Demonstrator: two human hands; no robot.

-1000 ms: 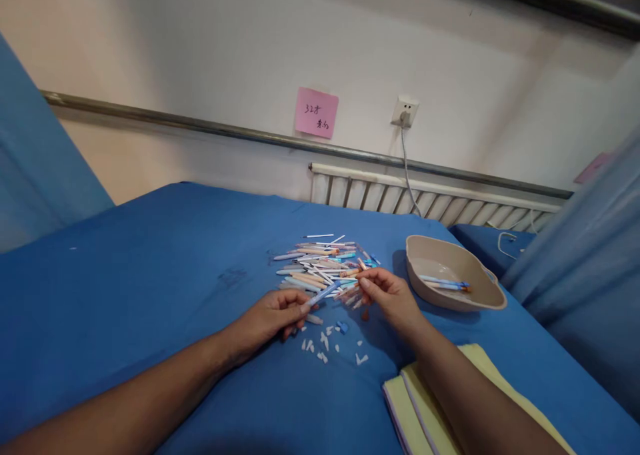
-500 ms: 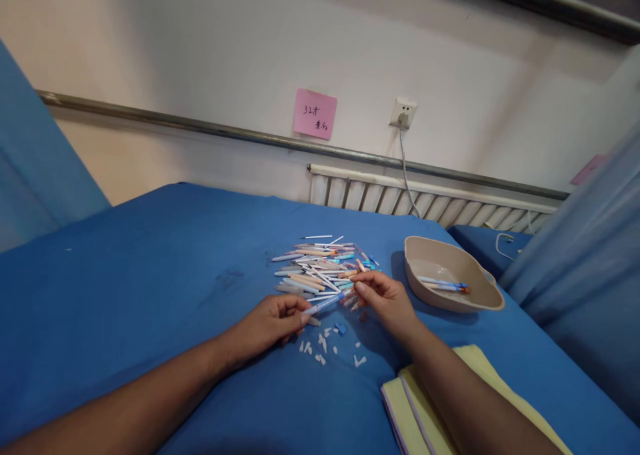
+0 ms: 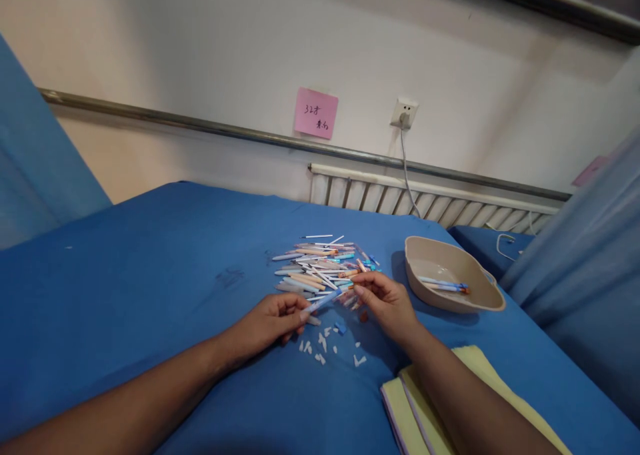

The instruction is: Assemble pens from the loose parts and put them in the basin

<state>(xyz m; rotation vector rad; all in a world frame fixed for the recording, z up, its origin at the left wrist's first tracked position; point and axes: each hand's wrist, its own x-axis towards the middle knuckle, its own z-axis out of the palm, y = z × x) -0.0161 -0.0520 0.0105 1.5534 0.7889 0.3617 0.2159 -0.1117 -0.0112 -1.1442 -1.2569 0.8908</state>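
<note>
My left hand (image 3: 283, 315) is closed, with thumb and fingers pinching one end of a blue pen barrel (image 3: 323, 301) that slants up to the right. Close to the barrel's far end, my right hand (image 3: 383, 300) is closed in a pinch. A small orange bit shows at its fingertips, too small to name. Just beyond both hands lies a loose heap of pen parts (image 3: 310, 281), with pale barrels, white refills and coloured pieces. Small white pieces (image 3: 323, 341) and a blue piece (image 3: 341, 328) are scattered on the blue sheet nearer me.
To the right stands a beige basin (image 3: 453, 303) with a few blue-and-white pens (image 3: 443, 284) in it. A folded yellow towel (image 3: 413, 408) lies under my right forearm. Behind the blue-covered bed (image 3: 150, 255) are a radiator (image 3: 370, 195), a metal rail and a plugged-in cable.
The clear and orange section at the barrel's right end no longer shows in line with it; a small gap now appears between barrel and right fingertips. Both hands have barely moved.
</note>
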